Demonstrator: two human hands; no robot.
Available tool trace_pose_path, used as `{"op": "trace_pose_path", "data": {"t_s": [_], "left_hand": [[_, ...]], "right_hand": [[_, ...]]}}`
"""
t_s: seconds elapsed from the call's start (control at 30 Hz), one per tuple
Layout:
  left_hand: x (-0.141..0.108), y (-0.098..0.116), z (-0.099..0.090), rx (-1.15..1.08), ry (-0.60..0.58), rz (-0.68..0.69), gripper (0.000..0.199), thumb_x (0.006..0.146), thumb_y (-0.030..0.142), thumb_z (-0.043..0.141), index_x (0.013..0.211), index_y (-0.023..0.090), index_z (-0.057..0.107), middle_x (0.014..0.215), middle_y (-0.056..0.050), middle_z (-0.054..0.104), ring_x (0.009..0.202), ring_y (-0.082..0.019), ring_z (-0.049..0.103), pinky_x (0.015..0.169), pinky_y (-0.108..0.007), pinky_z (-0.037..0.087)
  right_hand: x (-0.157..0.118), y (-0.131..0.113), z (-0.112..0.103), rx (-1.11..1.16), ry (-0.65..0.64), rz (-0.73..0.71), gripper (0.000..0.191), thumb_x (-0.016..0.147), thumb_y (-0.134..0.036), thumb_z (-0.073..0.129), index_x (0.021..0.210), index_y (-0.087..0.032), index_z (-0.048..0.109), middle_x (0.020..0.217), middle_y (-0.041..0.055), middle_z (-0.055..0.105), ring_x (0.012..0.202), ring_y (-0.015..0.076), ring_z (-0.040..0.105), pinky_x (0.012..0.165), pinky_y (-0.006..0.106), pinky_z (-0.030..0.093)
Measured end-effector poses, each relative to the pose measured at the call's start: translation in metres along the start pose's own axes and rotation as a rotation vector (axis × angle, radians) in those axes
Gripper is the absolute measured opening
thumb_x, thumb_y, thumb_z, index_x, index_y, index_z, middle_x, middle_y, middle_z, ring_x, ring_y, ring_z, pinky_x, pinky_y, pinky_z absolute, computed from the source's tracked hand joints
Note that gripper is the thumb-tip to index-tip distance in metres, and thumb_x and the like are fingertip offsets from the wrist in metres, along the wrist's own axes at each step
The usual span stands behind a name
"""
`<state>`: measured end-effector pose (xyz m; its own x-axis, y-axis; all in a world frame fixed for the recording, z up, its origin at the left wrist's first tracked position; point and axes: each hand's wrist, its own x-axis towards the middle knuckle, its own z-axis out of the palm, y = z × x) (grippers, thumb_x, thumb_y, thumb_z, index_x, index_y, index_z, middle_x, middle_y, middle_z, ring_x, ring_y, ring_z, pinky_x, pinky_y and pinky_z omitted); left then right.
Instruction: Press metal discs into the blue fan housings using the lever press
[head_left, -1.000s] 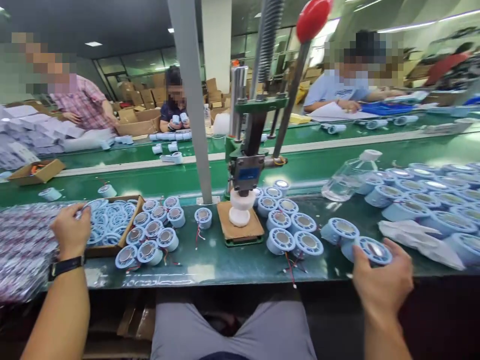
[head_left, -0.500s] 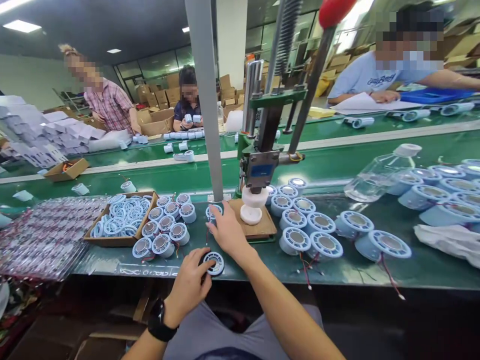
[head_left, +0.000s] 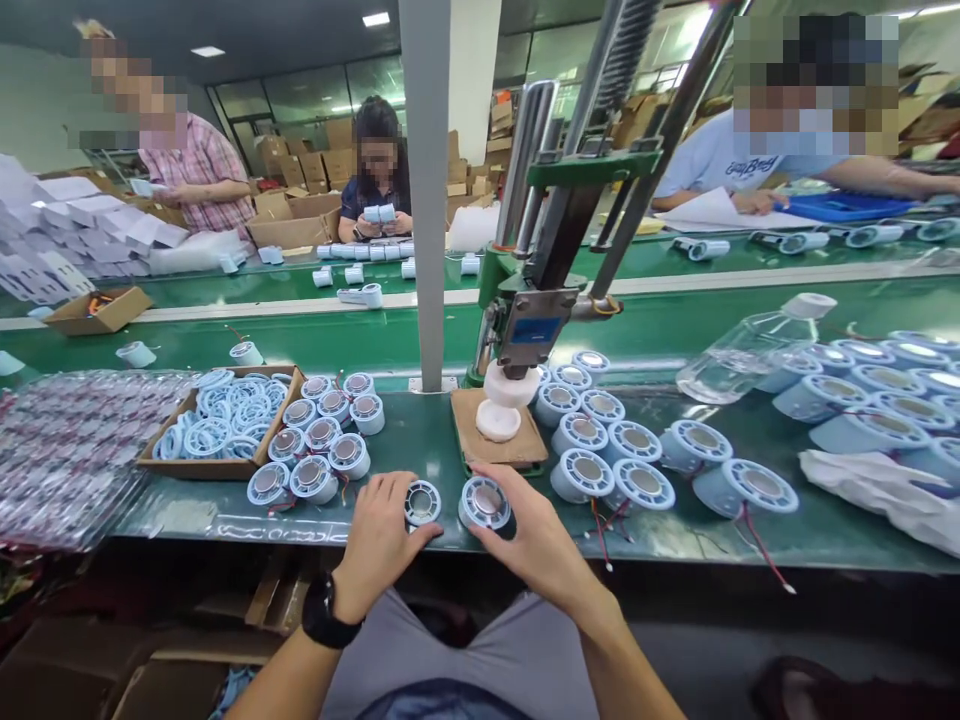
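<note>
Cupping blue motor (head_left: 486, 504) in right hand (head_left: 541, 537), in front of press (head_left: 535, 325) and slightly left of its middle; fingers bent over far edge, thumb round near edge, grip narrowed to motor's width. Touching blue ring (head_left: 438, 504) with left hand (head_left: 381, 537), in front of press too, farther left; fingers along ring's left side, thumb by its near edge, grip fairly narrow, cannot tell whether pinched. Short gap between ring and motor, both near front of dark green table (head_left: 409, 440). Black watch (head_left: 324, 610) on left wrist. Left of press: grey post (head_left: 426, 220), cluster of motors (head_left: 322, 433), then cardboard box (head_left: 199, 468) of loose rings (head_left: 212, 418), then shiny plastic pack (head_left: 67, 450). In press: white round blocks (head_left: 499, 424), one above the other, over brown board (head_left: 466, 425). Just right of press: more motors (head_left: 587, 472), disc faces up, red wires (head_left: 601, 530) trailing toward table edge. Farther right: clear bottle (head_left: 727, 358), crumpled white sheet (head_left: 874, 490). Beyond press: green belt (head_left: 337, 340), person in checked shirt (head_left: 196, 170), person in dark shirt (head_left: 352, 200), person in light blue shirt (head_left: 750, 155).
</note>
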<state>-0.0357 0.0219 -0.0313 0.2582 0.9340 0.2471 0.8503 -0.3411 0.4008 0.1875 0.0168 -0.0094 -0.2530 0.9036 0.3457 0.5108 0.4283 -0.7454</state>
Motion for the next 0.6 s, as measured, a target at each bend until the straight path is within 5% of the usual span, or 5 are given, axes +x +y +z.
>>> {"op": "trace_pose_path", "data": {"t_s": [0.1,0.23,0.33,0.43,0.6], "left_hand": [[0.006,-0.003,-0.007,0.001,-0.033,0.056,0.078,0.074,0.039,0.079,0.14,0.018,0.042,0.14,-0.017,0.051,0.128,-0.036,0.045,0.104,-0.054,0.041],[0.01,-0.015,-0.017,-0.1,-0.186,0.221,0.062,0.084,0.022,0.065,0.142,0.026,0.043,0.141,-0.01,0.054,0.132,-0.03,0.044,0.109,-0.049,0.039],[0.01,-0.014,-0.019,-0.266,-0.038,0.073,0.061,0.085,0.024,0.064,0.141,0.024,0.041,0.13,-0.009,0.062,0.118,-0.026,0.058,0.103,-0.044,0.045],[0.009,0.005,-0.017,-0.404,0.116,-0.036,0.079,0.083,0.03,0.071,0.148,0.025,0.026,0.124,-0.007,0.065,0.103,-0.022,0.065,0.096,-0.038,0.051],[0.013,0.039,-0.014,-0.26,0.092,0.061,0.094,0.072,0.021,0.08,0.149,0.027,0.027,0.116,-0.004,0.066,0.105,-0.024,0.063,0.095,-0.038,0.05]], "right_hand": [[-0.016,0.008,0.009,0.03,0.046,0.016,0.054,0.08,-0.016,0.059,0.134,-0.023,0.052,0.131,0.006,0.06,0.121,0.0192,0.059,0.105,0.033,0.049],[-0.019,0.01,0.024,0.06,0.139,0.036,0.057,0.08,-0.016,0.061,0.136,-0.021,0.05,0.134,0.0079,0.059,0.124,0.0201,0.058,0.108,0.035,0.048],[-0.016,0.008,0.038,0.075,0.213,0.071,0.058,0.08,-0.018,0.063,0.136,-0.02,0.051,0.13,0.0094,0.061,0.121,0.0214,0.061,0.105,0.035,0.052],[-0.014,0.007,0.054,0.084,0.252,0.056,0.06,0.08,-0.018,0.063,0.139,-0.019,0.048,0.129,0.0097,0.063,0.118,0.0212,0.063,0.102,0.035,0.054],[-0.014,0.01,0.071,0.057,0.34,0.001,0.066,0.076,-0.011,0.058,0.14,-0.019,0.046,0.13,0.0095,0.063,0.118,0.0204,0.063,0.1,0.033,0.055]]}}
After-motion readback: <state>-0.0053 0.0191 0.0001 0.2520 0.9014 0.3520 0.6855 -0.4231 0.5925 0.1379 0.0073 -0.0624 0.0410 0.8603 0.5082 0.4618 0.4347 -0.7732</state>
